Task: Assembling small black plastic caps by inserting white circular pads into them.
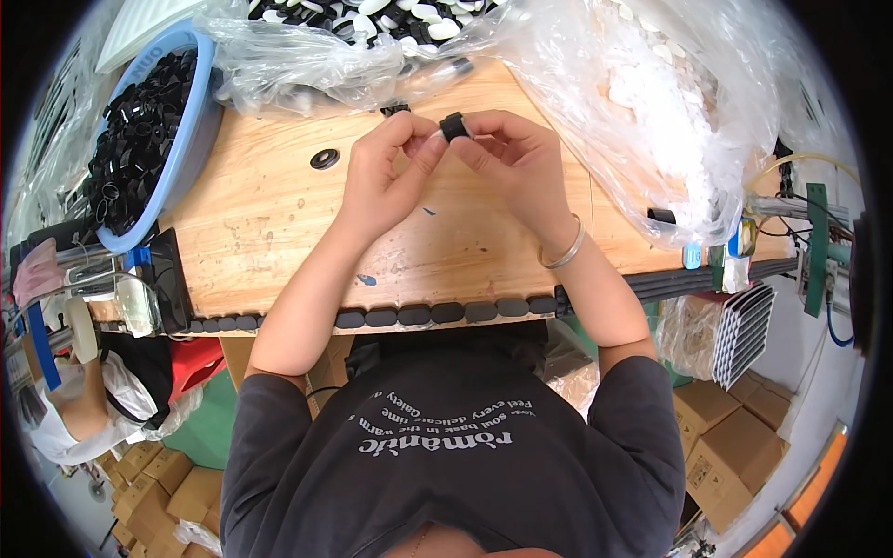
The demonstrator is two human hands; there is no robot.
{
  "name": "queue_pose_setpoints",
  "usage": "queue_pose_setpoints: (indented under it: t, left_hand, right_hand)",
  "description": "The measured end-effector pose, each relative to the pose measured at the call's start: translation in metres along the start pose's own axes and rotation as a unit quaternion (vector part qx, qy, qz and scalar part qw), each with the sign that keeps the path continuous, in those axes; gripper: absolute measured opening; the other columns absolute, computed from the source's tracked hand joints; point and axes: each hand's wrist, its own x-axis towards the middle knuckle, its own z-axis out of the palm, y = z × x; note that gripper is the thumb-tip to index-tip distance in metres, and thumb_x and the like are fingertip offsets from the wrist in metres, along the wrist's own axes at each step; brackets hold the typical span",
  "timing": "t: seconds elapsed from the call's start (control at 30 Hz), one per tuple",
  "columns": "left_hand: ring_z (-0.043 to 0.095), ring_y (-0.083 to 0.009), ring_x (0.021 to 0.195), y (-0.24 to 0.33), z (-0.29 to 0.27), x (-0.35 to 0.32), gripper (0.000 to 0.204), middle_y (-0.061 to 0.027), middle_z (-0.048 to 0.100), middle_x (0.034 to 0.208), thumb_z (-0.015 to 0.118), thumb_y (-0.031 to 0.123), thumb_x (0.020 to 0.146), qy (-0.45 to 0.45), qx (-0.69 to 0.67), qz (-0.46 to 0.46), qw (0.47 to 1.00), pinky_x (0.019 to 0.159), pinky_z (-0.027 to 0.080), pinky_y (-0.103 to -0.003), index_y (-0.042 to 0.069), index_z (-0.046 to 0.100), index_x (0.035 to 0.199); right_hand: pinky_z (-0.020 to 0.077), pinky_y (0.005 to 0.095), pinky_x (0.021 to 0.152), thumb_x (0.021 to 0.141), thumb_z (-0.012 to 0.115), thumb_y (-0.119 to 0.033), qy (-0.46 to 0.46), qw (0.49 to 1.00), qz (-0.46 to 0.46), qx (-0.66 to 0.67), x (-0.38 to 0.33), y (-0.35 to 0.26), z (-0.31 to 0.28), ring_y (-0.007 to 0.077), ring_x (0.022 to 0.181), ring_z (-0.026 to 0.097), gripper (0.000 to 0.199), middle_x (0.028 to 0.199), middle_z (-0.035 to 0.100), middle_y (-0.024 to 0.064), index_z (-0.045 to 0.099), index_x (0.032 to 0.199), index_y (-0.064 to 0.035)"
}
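Over the middle of the wooden bench (pixel 260 232), my left hand (pixel 386 172) and my right hand (pixel 516 158) meet at the fingertips. Together they pinch a small black ring-shaped part (pixel 453 126) with a bit of white showing beside it. A thin bracelet (pixel 564 251) sits on my right wrist. A loose black ring (pixel 325 158) lies flat on the bench, left of my left hand. Another small black piece (pixel 394 109) rests just beyond my fingers.
A blue basin (pixel 191 139) full of black rings stands at the left. Clear plastic bags hold black and white parts (pixel 372 23) at the back and white parts (pixel 670 102) at the right. Black caps (pixel 409 314) line the near bench edge. Cardboard boxes (pixel 726 446) sit on the floor.
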Motion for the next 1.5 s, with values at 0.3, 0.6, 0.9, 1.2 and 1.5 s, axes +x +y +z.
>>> queue_pose_setpoints:
  t: [0.3, 0.6, 0.9, 1.2, 1.5]
  left_hand:
    - [0.049, -0.0183, 0.066, -0.002, -0.010, 0.005, 0.004, -0.0074, 0.053, 0.072, 0.061, -0.003, 0.082, -0.008, 0.034, 0.083, 0.996, 0.062, 0.040, -0.028, -0.001, 0.058, 0.080]
    - [0.048, -0.0154, 0.069, -0.004, -0.003, 0.000, 0.008, -0.0057, 0.053, 0.073, 0.064, -0.001, 0.080, -0.041, -0.004, 0.053, 0.998, 0.064, 0.040, -0.025, 0.000, 0.059, 0.086]
    - [0.053, -0.0169, 0.072, -0.003, -0.001, 0.001, 0.014, -0.0072, 0.060, 0.081, 0.064, -0.005, 0.077, -0.014, 0.020, 0.089, 0.996, 0.065, 0.043, -0.025, 0.000, 0.063, 0.091]
    - [0.056, -0.0239, 0.076, -0.004, -0.005, 0.005, 0.015, -0.0108, 0.060, 0.081, 0.061, -0.009, 0.073, -0.034, 0.072, 0.144, 0.986, 0.069, 0.045, -0.030, -0.002, 0.061, 0.086]
    - [0.058, -0.0294, 0.080, 0.000, -0.015, 0.009, 0.018, -0.0132, 0.060, 0.084, 0.061, -0.009, 0.070, -0.095, 0.125, 0.143, 0.977, 0.074, 0.047, -0.033, -0.003, 0.061, 0.086]
  right_hand:
    - [0.0501, 0.0210, 0.075, 0.082, 0.069, 0.002, -0.027, 0.996, 0.086, -0.003, 0.001, -0.013, -0.004, 0.0077, 0.084, 0.062, 0.017, 0.095, 0.067, 0.0038, 0.066, 0.099, 0.0013]
    - [0.0514, 0.0247, 0.078, 0.079, 0.071, 0.004, 0.007, 0.969, -0.150, -0.195, -0.006, -0.006, -0.002, 0.0116, 0.085, 0.062, 0.019, 0.096, 0.067, 0.0044, 0.065, 0.097, 0.0014]
    - [0.0530, 0.0267, 0.068, 0.072, 0.073, 0.003, 0.006, 0.904, -0.279, -0.325, -0.002, -0.016, 0.002, 0.0200, 0.078, 0.065, 0.019, 0.091, 0.068, 0.0082, 0.066, 0.089, -0.0035]
    - [0.0518, 0.0291, 0.064, 0.069, 0.074, 0.002, -0.025, 0.874, -0.338, -0.349, -0.001, -0.012, -0.005, 0.0217, 0.076, 0.063, 0.021, 0.089, 0.067, 0.0072, 0.065, 0.088, -0.0037]
    - [0.0517, 0.0297, 0.063, 0.072, 0.073, 0.001, -0.043, 0.877, -0.312, -0.362, -0.004, -0.012, -0.005, 0.0235, 0.075, 0.063, 0.018, 0.088, 0.066, 0.0085, 0.064, 0.088, -0.0020]
